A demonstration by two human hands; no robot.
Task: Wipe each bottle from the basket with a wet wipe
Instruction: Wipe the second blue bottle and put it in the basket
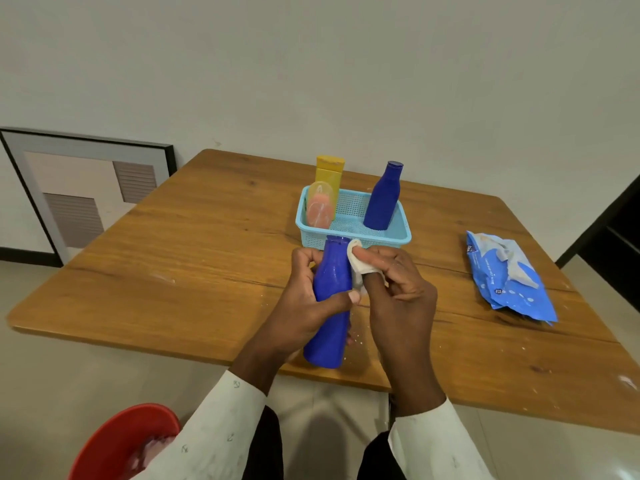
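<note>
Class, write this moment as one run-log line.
left hand: grips blue bottle | right hand: presses wipe on its neck | basket: three bottles left | wipe pack: right of basket

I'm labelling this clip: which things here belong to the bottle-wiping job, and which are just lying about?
Job: blue plastic bottle gripped by left hand; white wet wipe in right hand; light blue mesh basket holding second blue bottle, yellow bottle, clear pinkish bottle; blue wipes pack.

Lying about: framed picture; red bowl.
</note>
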